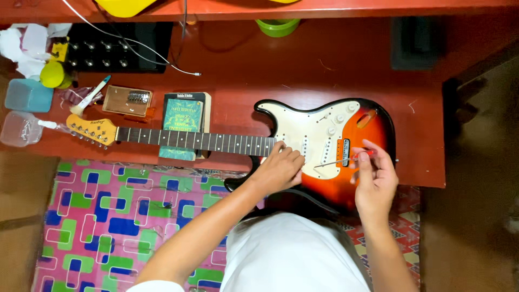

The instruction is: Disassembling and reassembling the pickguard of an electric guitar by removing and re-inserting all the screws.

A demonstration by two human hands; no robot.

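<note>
Sunburst electric guitar w/ cream pickguard (324, 135) lies flat on the red wooden table (303, 70), long axis left-right: body at right, dark fretted neck (194, 140) running left across a green paperback book (183, 116) to the yellow headstock (92, 130). Right hand (373, 181) pinches a thin red-handled screwdriver (346, 159), shaft pointing left toward the pickups; tip seems to touch the pickguard, but it's too fine to be sure. Left hand (281, 167), nearer the neck joint, rests curled on the pickguard edge, gripping nothing. Lower body edge hidden behind wrists & white shirt. Beyond: small tan box w/ metal bridge part (127, 100), black power strip (108, 51), blue plastic tub (27, 94).
</note>
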